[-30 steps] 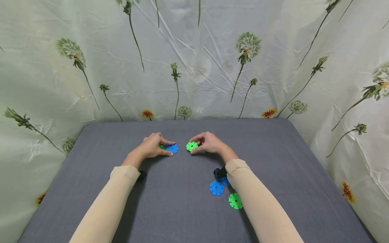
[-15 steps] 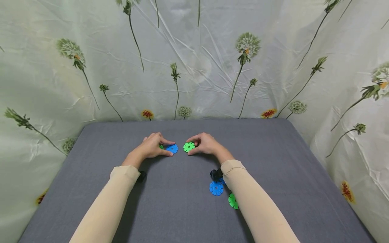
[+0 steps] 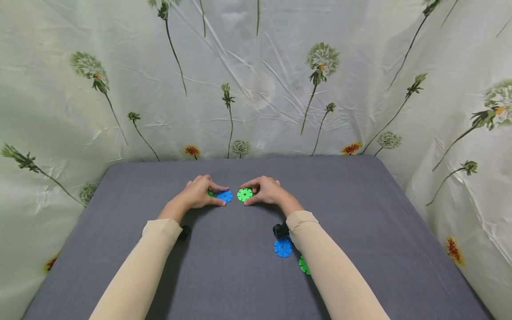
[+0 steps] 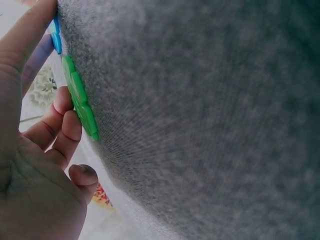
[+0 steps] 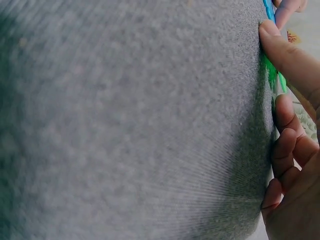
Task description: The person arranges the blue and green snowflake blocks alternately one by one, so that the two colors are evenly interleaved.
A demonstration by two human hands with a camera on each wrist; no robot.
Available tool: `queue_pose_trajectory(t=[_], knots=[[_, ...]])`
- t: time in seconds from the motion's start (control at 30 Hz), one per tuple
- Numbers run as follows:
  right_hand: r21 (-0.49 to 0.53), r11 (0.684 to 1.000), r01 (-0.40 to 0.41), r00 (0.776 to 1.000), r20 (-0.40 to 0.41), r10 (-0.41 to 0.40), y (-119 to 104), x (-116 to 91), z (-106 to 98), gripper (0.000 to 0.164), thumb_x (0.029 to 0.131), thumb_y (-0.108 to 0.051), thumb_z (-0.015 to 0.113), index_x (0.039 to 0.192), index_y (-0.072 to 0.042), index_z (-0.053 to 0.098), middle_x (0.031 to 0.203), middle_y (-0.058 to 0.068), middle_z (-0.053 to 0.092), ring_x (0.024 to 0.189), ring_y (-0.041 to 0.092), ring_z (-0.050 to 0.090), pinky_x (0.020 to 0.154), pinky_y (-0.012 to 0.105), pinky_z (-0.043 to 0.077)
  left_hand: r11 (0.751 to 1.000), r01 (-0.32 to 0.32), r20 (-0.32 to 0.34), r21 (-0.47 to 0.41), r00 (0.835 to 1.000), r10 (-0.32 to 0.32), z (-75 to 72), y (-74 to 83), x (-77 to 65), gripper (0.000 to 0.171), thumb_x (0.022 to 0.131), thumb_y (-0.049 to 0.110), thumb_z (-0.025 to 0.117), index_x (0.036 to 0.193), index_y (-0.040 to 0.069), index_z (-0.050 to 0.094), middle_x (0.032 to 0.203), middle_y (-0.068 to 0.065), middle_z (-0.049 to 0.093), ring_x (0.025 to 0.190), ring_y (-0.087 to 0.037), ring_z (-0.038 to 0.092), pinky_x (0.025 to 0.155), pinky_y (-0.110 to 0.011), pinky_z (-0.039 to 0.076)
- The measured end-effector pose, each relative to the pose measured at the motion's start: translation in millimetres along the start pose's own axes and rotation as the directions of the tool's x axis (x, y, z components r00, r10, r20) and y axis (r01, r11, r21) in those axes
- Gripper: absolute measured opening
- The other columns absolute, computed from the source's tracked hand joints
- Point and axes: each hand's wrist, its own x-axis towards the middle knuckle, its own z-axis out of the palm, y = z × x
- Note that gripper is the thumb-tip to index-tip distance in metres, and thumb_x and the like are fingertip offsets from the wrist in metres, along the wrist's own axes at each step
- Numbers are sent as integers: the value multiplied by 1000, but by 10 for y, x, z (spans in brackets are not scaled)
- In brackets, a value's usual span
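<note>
On the far part of the table, my left hand [image 3: 198, 193] holds a blue notched plastic disc [image 3: 225, 196] at its edges between thumb and index finger. A green notched disc [image 4: 79, 97] lies flat behind it, the curled fingers of that hand right at its edge in the left wrist view; the head view shows only a sliver. Facing it, my right hand [image 3: 269, 192] pinches another green notched disc [image 3: 244, 194] by its rim, low over the cloth. A narrow gap separates this disc from the blue one.
A second blue disc [image 3: 283, 248] lies nearer on the grey-covered table [image 3: 232, 275], by the right wrist camera [image 3: 281, 231]. Another green disc [image 3: 304, 265] shows partly from under the right sleeve [image 3: 332, 262]. A flower-print curtain [image 3: 264, 98] stands behind the table.
My right hand has moved left with its green disc, narrowing the gap to the blue disc. The right forearm now covers more of the nearer green disc. My left hand has stayed in place.
</note>
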Motion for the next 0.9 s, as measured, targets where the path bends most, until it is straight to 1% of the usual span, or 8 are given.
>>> queue_pose_trajectory(t=[0.17,0.37,0.47,0.53,0.57,0.67,0.77,0.9], knots=[[-7,1000,-11,1000,-10,11,-28,6,-10,52,89,-38,91,138,-31,75,87,-8,60,82,12,51,86,40,25,1000,-11,-10,16,1000,11,-33,17,-15,59,88,51,87,142,34,71,116,-8,61,103,-23,49,83,-40,33],[-25,1000,-19,1000,0,19,-41,-26,-6,54,89,-38,90,140,-31,74,87,-8,60,84,11,50,84,38,24,999,-17,-17,31,1000,18,-3,30,-26,59,88,52,87,142,33,72,114,-8,61,100,-22,48,80,-39,30],[-25,1000,-12,1000,7,12,-37,-28,-16,54,89,-38,90,141,-31,74,87,-8,60,84,11,50,84,38,24,999,-21,-21,46,1000,22,-7,45,-29,59,88,52,87,142,33,72,112,-7,60,99,-22,47,79,-39,28],[-17,1000,0,1000,11,1,-23,-27,-31,54,90,-39,89,141,-30,73,88,-8,61,84,11,51,85,38,25,997,-23,-22,70,999,25,-17,67,-21,58,88,51,87,142,33,73,113,-7,60,100,-23,47,79,-39,28],[-9,1000,7,1000,14,-7,-15,-32,-40,54,91,-38,88,142,-29,73,89,-7,62,84,11,51,86,37,26,996,-23,-21,83,999,25,-23,86,-17,57,88,51,88,141,33,73,114,-7,60,101,-23,48,80,-39,29],[42,999,24,999,29,-26,12,-65,-68,55,93,-36,87,144,-23,71,94,-5,66,82,11,53,86,33,35,993,-28,-21,117,999,31,-30,161,-3,54,88,46,90,137,30,77,115,-7,61,105,-26,50,82,-41,31],[107,994,36,998,48,-42,34,-113,-98,55,95,-31,85,145,-17,70,98,-1,68,80,12,54,78,28,43,989,-43,-21,141,999,47,-26,232,11,51,87,42,91,134,27,78,114,-8,61,108,-28,52,82,-43,34],[150,988,44,996,65,-54,75,-175,-162,49,96,-26,84,142,-13,71,97,2,67,77,12,52,73,26,45,987,-70,-17,142,997,73,-5,284,44,54,88,42,89,138,27,75,115,-8,62,110,-29,54,84,-44,36]])
